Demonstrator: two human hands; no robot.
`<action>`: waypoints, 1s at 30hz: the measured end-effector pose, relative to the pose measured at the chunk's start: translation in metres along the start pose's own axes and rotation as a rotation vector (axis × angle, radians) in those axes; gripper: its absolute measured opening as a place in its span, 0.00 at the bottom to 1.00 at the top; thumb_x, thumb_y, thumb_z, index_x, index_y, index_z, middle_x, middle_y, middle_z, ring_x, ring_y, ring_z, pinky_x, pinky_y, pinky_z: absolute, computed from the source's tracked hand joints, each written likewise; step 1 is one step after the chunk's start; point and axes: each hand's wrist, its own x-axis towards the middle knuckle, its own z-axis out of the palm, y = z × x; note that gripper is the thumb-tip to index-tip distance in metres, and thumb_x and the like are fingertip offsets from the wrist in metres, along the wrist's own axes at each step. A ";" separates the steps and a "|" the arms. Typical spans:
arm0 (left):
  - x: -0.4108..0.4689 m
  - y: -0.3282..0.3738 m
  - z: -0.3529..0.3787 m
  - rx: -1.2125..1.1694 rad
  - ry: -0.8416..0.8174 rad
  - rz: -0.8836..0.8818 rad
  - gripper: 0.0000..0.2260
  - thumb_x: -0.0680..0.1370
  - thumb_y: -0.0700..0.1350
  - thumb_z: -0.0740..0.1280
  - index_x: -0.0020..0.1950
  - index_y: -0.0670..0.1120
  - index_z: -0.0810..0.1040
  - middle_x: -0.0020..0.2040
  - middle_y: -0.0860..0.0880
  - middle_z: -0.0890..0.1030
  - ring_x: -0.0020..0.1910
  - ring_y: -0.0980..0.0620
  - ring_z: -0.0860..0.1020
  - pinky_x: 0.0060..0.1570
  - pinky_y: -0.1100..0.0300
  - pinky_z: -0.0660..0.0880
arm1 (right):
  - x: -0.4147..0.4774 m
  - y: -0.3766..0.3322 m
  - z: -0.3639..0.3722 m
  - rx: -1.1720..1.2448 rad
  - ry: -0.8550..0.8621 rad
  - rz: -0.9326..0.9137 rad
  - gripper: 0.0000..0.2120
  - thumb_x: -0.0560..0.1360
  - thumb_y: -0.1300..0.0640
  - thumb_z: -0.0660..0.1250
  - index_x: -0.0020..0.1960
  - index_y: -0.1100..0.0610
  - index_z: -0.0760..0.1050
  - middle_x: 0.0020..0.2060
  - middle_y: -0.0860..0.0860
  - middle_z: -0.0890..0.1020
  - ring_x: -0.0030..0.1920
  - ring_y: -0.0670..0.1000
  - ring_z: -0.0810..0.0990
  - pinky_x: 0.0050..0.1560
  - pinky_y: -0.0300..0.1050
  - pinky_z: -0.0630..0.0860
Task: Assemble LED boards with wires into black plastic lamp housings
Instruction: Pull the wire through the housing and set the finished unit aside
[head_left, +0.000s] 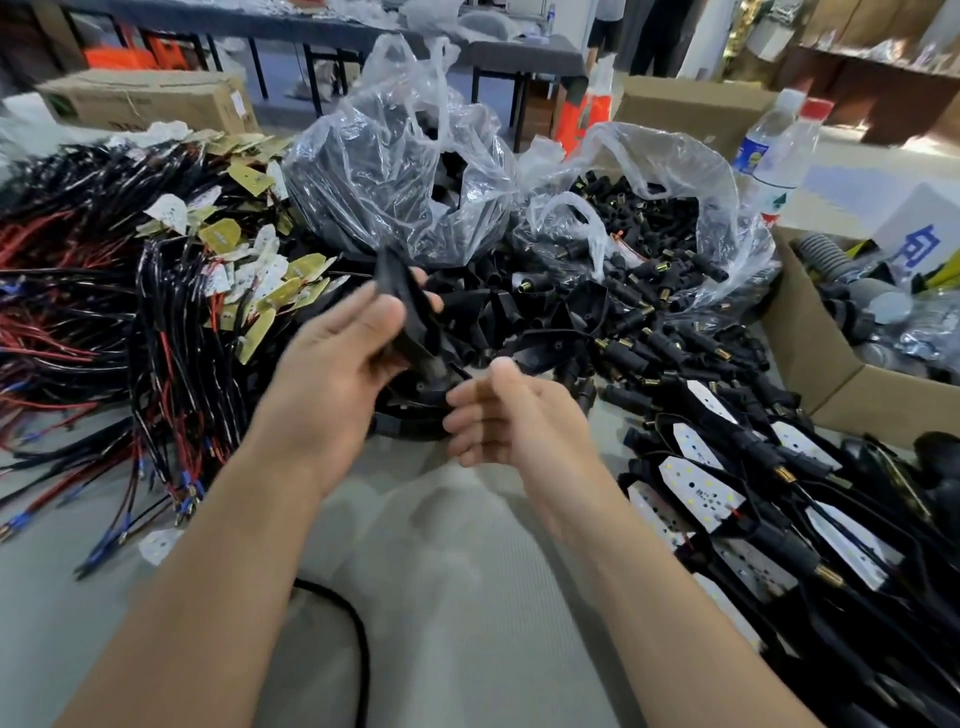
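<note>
Left hand (332, 358) grips a tapered, glossy black housing (397, 275); beside that grip, right hand (498, 421) hangs cupped, empty.

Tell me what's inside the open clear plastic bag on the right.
The open clear plastic bag holds small black cylindrical connectors with brass tips, spilling out at its mouth. Anything beneath the top layer is covered.

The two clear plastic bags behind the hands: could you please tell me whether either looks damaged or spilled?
Yes. The left bag has a ragged hole in its front, baring black housings inside. The right bag lies slumped open, and black connectors lie spilled out of it across the table.
</note>
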 end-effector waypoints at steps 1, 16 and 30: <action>0.001 0.007 -0.010 -0.040 0.059 0.025 0.13 0.80 0.47 0.65 0.63 0.45 0.82 0.57 0.45 0.85 0.57 0.49 0.82 0.54 0.56 0.79 | 0.001 0.002 0.007 -0.110 0.015 -0.024 0.16 0.83 0.58 0.62 0.42 0.65 0.82 0.35 0.59 0.83 0.31 0.53 0.80 0.32 0.44 0.78; -0.008 0.047 -0.098 -0.332 0.641 0.055 0.23 0.79 0.49 0.65 0.68 0.36 0.78 0.51 0.42 0.82 0.44 0.46 0.80 0.44 0.57 0.78 | 0.042 0.003 0.188 -1.030 -0.099 -0.176 0.13 0.77 0.52 0.71 0.41 0.55 0.69 0.48 0.59 0.82 0.48 0.64 0.81 0.43 0.50 0.73; -0.006 0.048 -0.075 -0.279 0.655 0.049 0.10 0.79 0.45 0.61 0.48 0.40 0.78 0.39 0.44 0.79 0.33 0.49 0.78 0.30 0.63 0.74 | 0.071 0.001 0.157 -0.794 -0.227 0.107 0.15 0.72 0.50 0.76 0.43 0.63 0.84 0.30 0.52 0.83 0.27 0.52 0.75 0.28 0.39 0.69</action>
